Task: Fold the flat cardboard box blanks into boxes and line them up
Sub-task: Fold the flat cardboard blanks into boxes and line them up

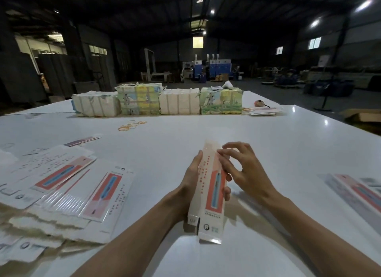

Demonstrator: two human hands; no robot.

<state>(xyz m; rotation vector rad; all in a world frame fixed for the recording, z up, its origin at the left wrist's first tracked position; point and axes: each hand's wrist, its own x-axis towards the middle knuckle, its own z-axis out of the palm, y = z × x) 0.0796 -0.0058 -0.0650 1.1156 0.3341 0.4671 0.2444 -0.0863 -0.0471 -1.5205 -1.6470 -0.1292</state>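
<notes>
A long narrow cardboard box, white with a red panel and a blue pen picture, is held upright above the white table. My left hand grips it from behind, fingertips wrapping round its right edge. My right hand touches the box's upper right side with its fingertips, fingers loosely spread. The box's near end flaps hang open. A fanned pile of flat box blanks lies at the left. More boxes of the same print lie at the right edge.
Four strapped bundles of blanks stand in a row at the table's far side. Loose rubber bands lie in front of them. A few flat blanks rest at the far right. Beyond is a dark warehouse.
</notes>
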